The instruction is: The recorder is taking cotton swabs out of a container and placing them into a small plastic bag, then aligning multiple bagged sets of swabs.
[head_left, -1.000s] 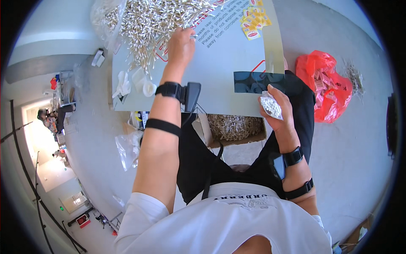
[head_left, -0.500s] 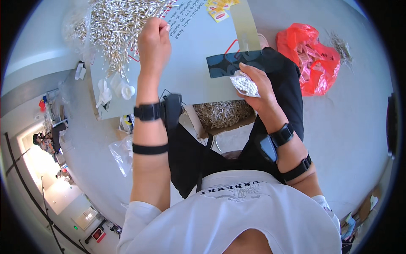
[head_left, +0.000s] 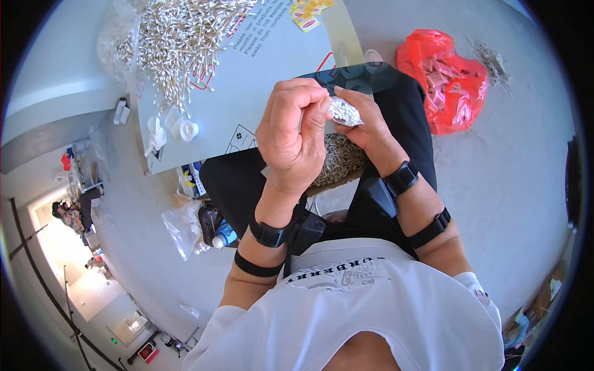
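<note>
A small clear bag packed with white-tipped cotton swabs [head_left: 345, 112] sits in my right hand [head_left: 370, 123], its fingers and thumb closed round it. My left hand [head_left: 291, 133] is right beside the bag, thumb and fingertips pinched together at its left edge. Whatever lies in that pinch is too small or hidden to make out. Beyond my left hand, a large heap of loose cotton swabs [head_left: 179, 46] spreads over the grey-white board [head_left: 247, 80]. Under my hands, a carton of cotton swabs [head_left: 334, 164] stands between my knees, partly covered by my arms.
A red plastic bag [head_left: 442, 83] with pink packets lies on the floor at right, a pile of swabs [head_left: 492, 62] beyond it. Yellow packets [head_left: 307, 13] are on the board's far edge. A white roll [head_left: 187, 130] is at its left. A bottle [head_left: 224, 235] stands lower left.
My left hand has come from the swab heap, right and nearer, to the bag. My right hand has shifted slightly left and away from me, still holding the bag.
</note>
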